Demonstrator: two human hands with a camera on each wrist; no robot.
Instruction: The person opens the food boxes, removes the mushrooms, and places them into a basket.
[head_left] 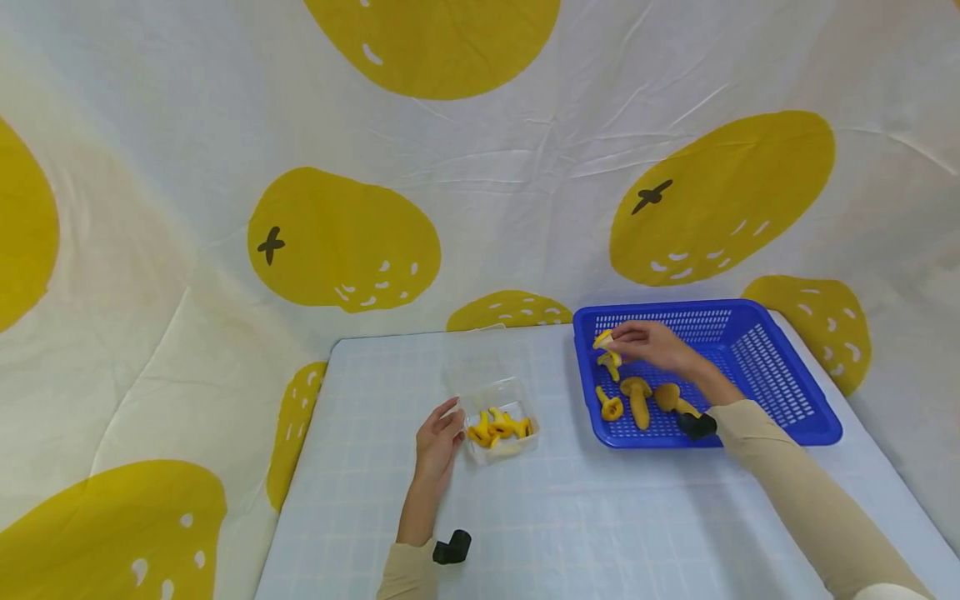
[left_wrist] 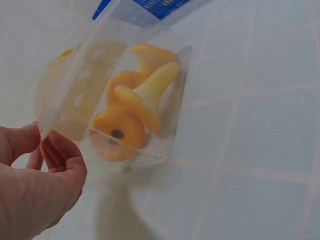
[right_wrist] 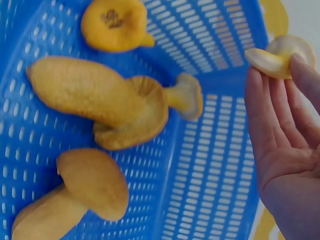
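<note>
A small yellow mushroom (right_wrist: 295,47) is pinched in the grip of the right hand (head_left: 651,344), thumb against extended fingers, above the left end of the blue basket (head_left: 772,358). Inside the basket, a second yellow mushroom (right_wrist: 112,32) carries dark markings too blurred to read, near larger brown mushrooms (right_wrist: 95,182). The right arm stretches forward. At the left of the clear box (head_left: 504,390), which contains yellow mushrooms, the left hand (head_left: 437,437) pinches the plastic edge; box and basket stand on the cloth-covered bench (head_left: 570,500)
</note>
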